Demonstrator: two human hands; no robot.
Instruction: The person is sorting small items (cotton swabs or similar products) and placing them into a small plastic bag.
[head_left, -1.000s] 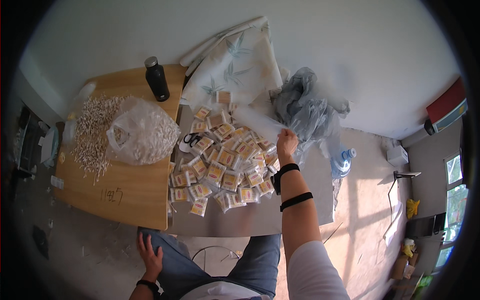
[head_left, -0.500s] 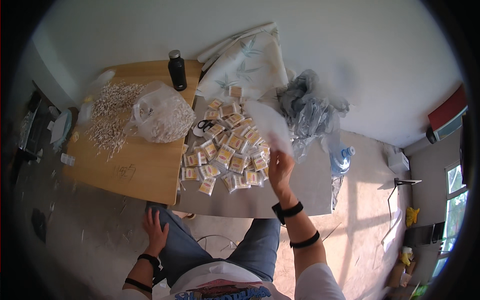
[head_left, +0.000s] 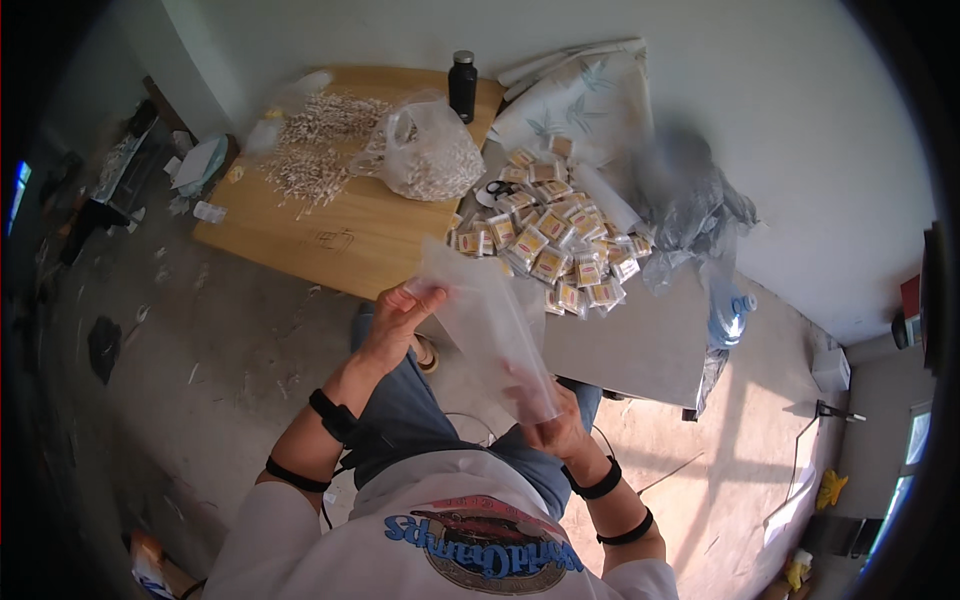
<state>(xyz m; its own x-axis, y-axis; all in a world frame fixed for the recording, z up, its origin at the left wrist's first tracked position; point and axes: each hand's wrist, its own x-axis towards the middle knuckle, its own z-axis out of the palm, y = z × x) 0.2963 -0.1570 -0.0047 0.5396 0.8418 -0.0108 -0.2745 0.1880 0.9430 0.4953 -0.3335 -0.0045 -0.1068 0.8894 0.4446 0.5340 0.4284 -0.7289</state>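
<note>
A translucent plastic bag (head_left: 482, 325) is stretched out flat in front of my body, above my lap and the table's near edge. My left hand (head_left: 388, 330) pinches its upper left edge between thumb and fingers. At the lower right end, my right hand (head_left: 562, 428) grips the bag, with some fingers showing blurred through the plastic. Beyond it, many small clear packets of cotton swabs (head_left: 552, 264) with yellow labels lie heaped on the grey table (head_left: 640, 350). Black-handled scissors (head_left: 492, 191) lie at the heap's left side.
On the wooden table (head_left: 265, 235) are loose cotton swabs (head_left: 310, 172), a plastic bag full of swabs (head_left: 440, 165) and a black bottle (head_left: 462, 88). Leaf-patterned sheeting (head_left: 585, 100) and grey plastic bags (head_left: 705, 205) lie behind the packets. A blue water jug (head_left: 728, 320) stands at right.
My right hand has brought the plastic bag from over the heap down toward my body. My left hand has risen from my thigh and taken hold of it. The view has shifted.
</note>
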